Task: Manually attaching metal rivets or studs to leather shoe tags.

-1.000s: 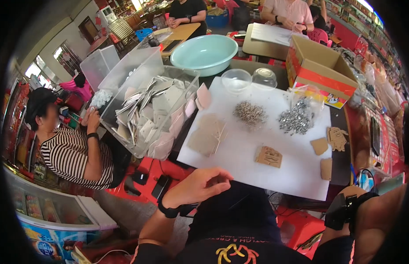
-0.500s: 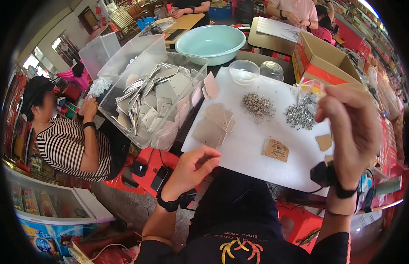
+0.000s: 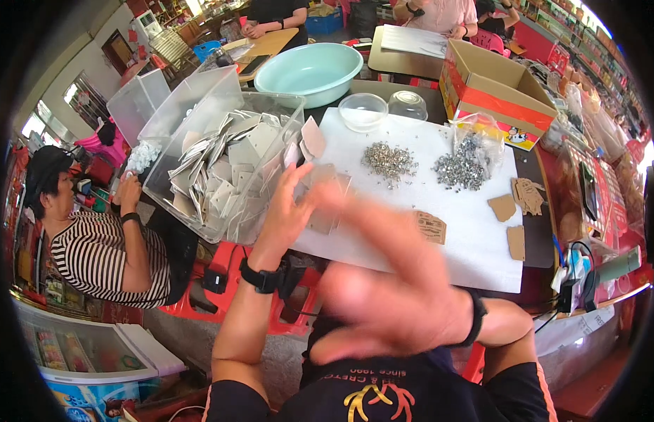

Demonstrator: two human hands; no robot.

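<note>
My right hand (image 3: 404, 288) is raised close in front of me, smeared by motion, its fingers apart and nothing visible in them. Its fingertips reach over toward my left hand (image 3: 288, 214), whose fingers point up and stand apart over the left edge of a white sheet (image 3: 383, 260). Whether the two hands touch, I cannot tell. Behind them lie grey cards (image 3: 327, 211), partly covered by my fingers. A brown printed card (image 3: 430, 227) rests mid-sheet. Beyond it are a pile of small brassy metal pieces (image 3: 389, 162) and one of silvery pieces (image 3: 462, 165), partly under a clear bag (image 3: 481, 133).
A clear bin (image 3: 154, 190) heaped with cards (image 3: 225, 158) stands at left. Behind are a pale blue basin (image 3: 309, 70), two clear bowls (image 3: 362, 112) and a cardboard box (image 3: 495, 84). Brown card pieces (image 3: 527, 195) lie at right. A person in stripes (image 3: 109, 246) sits at left.
My right hand has swung from the right side across to the middle, close to my view. My left hand has risen toward the grey cards. The view has shifted, showing more of the table's right side.
</note>
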